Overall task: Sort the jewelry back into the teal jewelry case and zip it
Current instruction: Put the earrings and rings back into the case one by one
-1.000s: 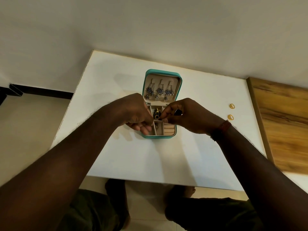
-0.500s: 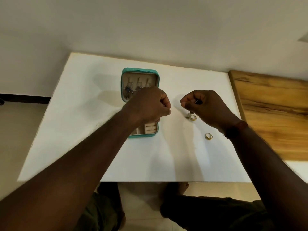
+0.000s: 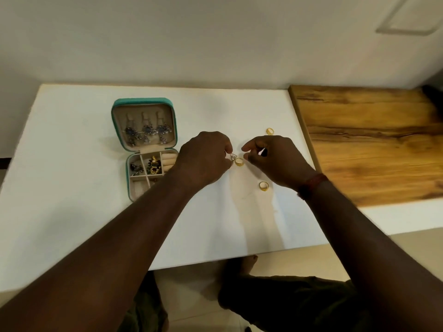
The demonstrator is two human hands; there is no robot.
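Hands meet over the white desk (image 3: 72, 168): the left hand (image 3: 206, 159) pinches a silver triangular piece (image 3: 233, 156), while the right hand (image 3: 275, 161) hovers, thumb and forefinger parted, beside a gold ring (image 3: 239, 161). The teal jewelry case (image 3: 143, 101) lies unzipped toward the desk's far left corner. A second ring (image 3: 263, 185) and a third ring (image 3: 270, 131) sit nearer the right edge.

Open case (image 3: 119, 121) left on table (image 3: 72, 212); three rings (image 3: 239, 161) to its right.

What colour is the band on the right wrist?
The band is red, clearest in the head view.
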